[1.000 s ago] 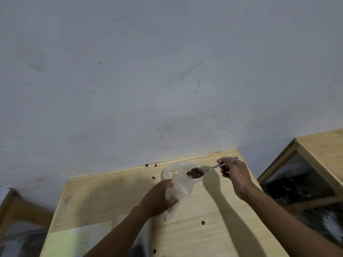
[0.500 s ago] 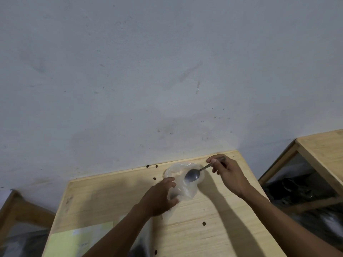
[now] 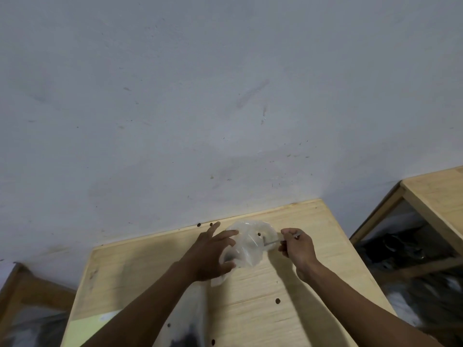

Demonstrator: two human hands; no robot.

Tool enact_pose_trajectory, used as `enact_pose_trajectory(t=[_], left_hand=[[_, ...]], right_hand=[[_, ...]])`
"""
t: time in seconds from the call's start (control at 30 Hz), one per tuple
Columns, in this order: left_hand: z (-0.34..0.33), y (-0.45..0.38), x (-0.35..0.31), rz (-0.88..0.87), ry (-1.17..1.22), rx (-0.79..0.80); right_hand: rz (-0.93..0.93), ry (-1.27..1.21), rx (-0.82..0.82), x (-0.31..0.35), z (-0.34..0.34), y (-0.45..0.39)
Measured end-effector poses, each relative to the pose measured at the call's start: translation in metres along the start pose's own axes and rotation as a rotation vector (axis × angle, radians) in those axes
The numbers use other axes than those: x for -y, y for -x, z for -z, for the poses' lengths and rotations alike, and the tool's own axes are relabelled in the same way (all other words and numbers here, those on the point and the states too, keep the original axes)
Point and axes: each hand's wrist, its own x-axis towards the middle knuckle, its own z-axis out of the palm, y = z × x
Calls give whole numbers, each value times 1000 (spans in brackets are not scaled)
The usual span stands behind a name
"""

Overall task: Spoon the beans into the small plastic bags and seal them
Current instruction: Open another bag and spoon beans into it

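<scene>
Clear plastic bag (image 3: 248, 242) sits on counter (image 3: 313, 291), left hand (image 3: 213, 254) w/ fingers spread steadying it, right hand (image 3: 297, 246) pinching spoon (image 3: 271, 242) at its mouth — floppy bag could slump, spilling beans.

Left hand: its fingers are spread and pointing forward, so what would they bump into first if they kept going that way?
Most likely the clear plastic bag: the left hand already reaches round its near side. Past it lie the table edge and wall, though depth is hard to judge.
</scene>
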Motion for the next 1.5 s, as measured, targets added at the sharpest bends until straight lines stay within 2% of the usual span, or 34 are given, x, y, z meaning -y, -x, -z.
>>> enact_pose_trajectory(t=[0.13,0.27,0.37,0.63,0.9,1.13,1.33,1.5], left_hand=[[9,-13,-7,-85,-67,128],[4,-21,-17,-96,-107,258],[3,-22,-24,-86,-156,223],[-3,-1,-30,-61,-90,39],[-5,-7,-39,-51,-172,172],[5,-27,-46,-14,-138,308],[3,-21,-44,-11,64,151],[-4,-6,-42,-57,144,-35]], right_hand=[[-13,77,-23,-21,0,2],[-18,79,-52,-23,4,2],[-5,81,-52,-23,4,0],[101,-53,-139,-10,0,3],[10,8,-102,-27,-8,5],[62,6,-44,-21,-4,9],[87,-75,-47,-8,-3,18],[-35,-278,-93,6,-9,17]])
